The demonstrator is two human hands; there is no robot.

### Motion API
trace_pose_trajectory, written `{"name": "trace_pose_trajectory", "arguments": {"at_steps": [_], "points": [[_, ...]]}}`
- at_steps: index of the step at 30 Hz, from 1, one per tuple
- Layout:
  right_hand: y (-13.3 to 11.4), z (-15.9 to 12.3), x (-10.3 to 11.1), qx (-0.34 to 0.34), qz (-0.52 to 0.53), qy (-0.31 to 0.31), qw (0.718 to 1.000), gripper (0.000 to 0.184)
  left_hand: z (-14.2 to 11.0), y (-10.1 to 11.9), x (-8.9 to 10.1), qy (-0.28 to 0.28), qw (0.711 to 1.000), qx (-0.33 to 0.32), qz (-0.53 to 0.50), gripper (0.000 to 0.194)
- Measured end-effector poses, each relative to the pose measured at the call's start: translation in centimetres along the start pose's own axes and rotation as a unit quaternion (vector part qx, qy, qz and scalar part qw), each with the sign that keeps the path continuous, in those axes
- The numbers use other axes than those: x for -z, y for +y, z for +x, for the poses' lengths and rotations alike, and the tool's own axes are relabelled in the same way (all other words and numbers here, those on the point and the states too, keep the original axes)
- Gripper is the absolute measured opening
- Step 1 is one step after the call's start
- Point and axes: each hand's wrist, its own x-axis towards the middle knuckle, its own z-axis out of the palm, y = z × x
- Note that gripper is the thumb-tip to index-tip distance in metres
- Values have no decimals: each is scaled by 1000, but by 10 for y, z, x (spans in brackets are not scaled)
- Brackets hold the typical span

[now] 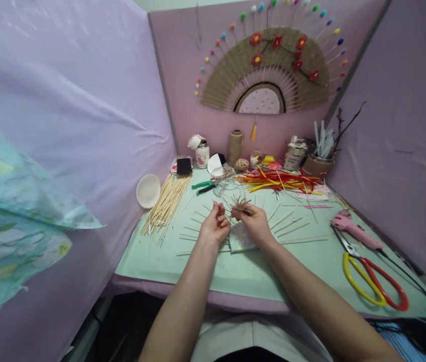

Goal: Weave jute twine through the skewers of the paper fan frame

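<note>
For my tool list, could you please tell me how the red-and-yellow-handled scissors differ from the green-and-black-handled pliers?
The red-and-yellow-handled metal scissors have looped handles, while the green-and-black-handled pliers have open-ended grips. The scissors look larger and lie at the right; the pliers lie farther back, left of centre. Both rest on the pale green tabletop.

Left hand [218, 221] palm up, right hand [252, 218] pinching, forearms converging

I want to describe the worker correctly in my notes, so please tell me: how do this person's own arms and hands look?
The left hand and right hand wear no gloves. No sleeve, watch or bracelet shows on the visible forearms. Any small ring is too fine to tell. At the lap, a pale garment shows.
</note>
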Motion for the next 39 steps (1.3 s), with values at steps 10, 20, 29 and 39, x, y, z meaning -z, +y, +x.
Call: {"name": "trace_pose_trajectory", "arguments": {"at_steps": [10, 20, 29, 39], "points": [[-3, 2, 7, -25, 18, -28, 999, 31, -5, -6, 21, -146, 964, -91, 201, 33], [-10, 4, 15, -10, -20, -58, 998, 26, -14, 11, 13, -164, 839, -206, 477, 41], [-15, 6, 16, -39, 0, -70, 997, 25, -14, 6, 10, -133, 801, -233, 535, 34], [-26, 8, 8, -50, -50, -111, 991, 17, -4, 17, 19, -216, 862, 36, 457, 28]]}}
